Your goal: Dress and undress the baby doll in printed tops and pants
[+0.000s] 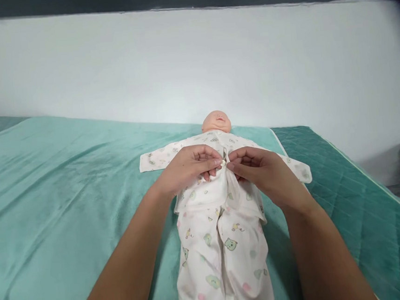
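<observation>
A baby doll (215,121) lies on its back, dressed in a white printed top (204,197) and matching trousers (198,257). My left hand (193,163) pinches the front edge of the top at chest height, by a small pale button (223,162). From the other side, my right hand (253,166) pinches the opposite edge of the front opening close to the same button. The fingertips of both hands nearly meet there. Whether the button sits in its hole cannot be made out. Both sleeves are spread outward to the sides.
Under the doll is a light teal blanket (67,194), spread over a bed or table. A darker quilted green cover (351,193) shows at the right, with a pale piped edge. A white wall (108,64) rises directly behind the doll's head.
</observation>
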`<state>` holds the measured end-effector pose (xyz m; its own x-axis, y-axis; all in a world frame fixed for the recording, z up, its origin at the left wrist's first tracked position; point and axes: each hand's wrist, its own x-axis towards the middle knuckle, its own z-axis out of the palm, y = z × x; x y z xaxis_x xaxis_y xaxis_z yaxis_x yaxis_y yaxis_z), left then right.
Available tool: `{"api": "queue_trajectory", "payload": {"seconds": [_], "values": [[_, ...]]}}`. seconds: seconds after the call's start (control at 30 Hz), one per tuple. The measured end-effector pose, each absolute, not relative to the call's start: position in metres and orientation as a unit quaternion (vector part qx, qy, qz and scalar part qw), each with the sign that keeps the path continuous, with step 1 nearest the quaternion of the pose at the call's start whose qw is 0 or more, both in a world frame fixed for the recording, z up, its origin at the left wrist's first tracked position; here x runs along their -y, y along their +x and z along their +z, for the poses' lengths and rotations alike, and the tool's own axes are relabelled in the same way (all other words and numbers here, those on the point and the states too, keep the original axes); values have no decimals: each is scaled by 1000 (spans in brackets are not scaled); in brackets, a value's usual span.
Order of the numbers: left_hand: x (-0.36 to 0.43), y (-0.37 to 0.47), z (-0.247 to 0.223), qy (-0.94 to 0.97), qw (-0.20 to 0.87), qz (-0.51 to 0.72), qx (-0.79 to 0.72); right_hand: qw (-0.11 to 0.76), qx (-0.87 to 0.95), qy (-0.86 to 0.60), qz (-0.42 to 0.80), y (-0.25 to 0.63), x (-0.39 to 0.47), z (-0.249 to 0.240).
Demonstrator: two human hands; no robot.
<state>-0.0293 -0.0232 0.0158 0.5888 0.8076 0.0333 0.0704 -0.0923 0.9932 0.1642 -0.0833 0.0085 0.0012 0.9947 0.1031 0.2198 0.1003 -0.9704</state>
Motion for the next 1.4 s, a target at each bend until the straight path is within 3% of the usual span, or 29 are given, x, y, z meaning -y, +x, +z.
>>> {"api": "queue_trajectory", "payload": {"seconds": [0.57, 1.1, 1.3, 1.4], "values": [[24, -26, 13, 684, 574, 323, -313, 452, 570, -533, 432, 162, 85, 10], [25, -24, 10, 643, 616, 332, -310, 376, 638, -596, 312, 142, 92, 21], [23, -37, 18, 662, 613, 301, -310, 426, 635, -530, 368, 153, 87, 9], [21, -48, 24, 702, 559, 283, -338, 514, 593, -486, 385, 160, 82, 3]]}}
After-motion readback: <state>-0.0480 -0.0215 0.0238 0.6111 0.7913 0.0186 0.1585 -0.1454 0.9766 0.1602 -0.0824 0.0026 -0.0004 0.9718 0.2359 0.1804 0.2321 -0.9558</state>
